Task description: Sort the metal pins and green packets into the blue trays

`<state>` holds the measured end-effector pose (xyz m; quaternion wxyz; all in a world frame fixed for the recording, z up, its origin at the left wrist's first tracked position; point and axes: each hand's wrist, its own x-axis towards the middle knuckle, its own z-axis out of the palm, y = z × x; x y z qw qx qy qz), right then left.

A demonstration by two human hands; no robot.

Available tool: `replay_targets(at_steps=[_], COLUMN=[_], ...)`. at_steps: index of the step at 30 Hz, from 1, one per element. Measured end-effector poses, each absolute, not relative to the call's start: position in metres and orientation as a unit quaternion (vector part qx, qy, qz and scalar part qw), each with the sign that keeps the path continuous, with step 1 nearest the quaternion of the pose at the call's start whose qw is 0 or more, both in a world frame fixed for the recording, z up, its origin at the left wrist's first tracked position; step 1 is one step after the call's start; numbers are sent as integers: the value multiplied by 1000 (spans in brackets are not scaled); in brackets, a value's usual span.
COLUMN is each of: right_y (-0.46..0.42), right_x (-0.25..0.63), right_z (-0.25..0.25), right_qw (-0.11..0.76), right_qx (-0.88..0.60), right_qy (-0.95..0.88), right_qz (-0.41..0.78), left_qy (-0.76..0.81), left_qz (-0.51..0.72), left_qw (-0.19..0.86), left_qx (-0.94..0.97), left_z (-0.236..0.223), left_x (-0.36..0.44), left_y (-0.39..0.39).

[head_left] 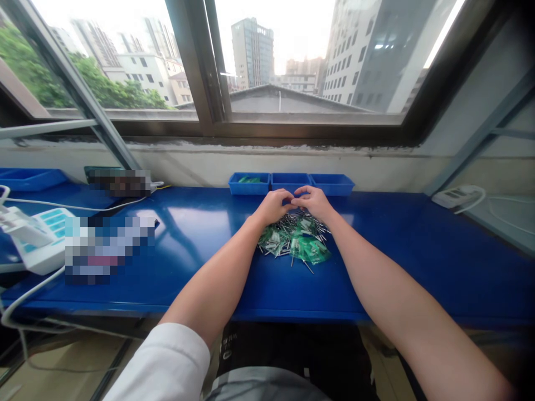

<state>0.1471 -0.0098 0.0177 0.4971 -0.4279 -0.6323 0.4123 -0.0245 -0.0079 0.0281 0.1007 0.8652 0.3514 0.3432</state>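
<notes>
My left hand [273, 207] and my right hand [312, 201] meet above the far side of a pile on the blue table, fingertips almost touching. The fingers of both hands are curled into a pinch; anything between them is too small or hidden to name. Below them lie many thin metal pins [287, 224], heaped loosely. Green-tinted clear plastic bags [311, 249] lie among and on the pins, mostly toward the near side. A few pins stick out from the pile's near edge.
Behind my hands, three joined blue bins [249, 187] stand against the wall, the left one holding some green plastic. A white device with cables [42, 236] and a blurred-out item [112, 250] are at left. A power strip [455, 196] lies at right on the blue table [401, 234].
</notes>
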Motion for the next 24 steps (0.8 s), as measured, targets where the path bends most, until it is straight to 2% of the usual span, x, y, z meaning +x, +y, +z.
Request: replay_targets(at_steps=[13, 19, 24], right_y=[-12, -9, -6], right_x=[147, 149, 154], right_z=[22, 20, 17], right_qw=[491, 537, 536], right_qx=[-450, -427, -429], right_qy=[-649, -627, -626], right_qz=[369, 369, 370], left_qy=[386, 415, 421], left_qz=[353, 327, 318], left_qw=[36, 4, 9], left_qx=[852, 849, 850], left_z=[19, 17, 17], left_x=[-29, -30, -31], left_y=[4, 5, 6])
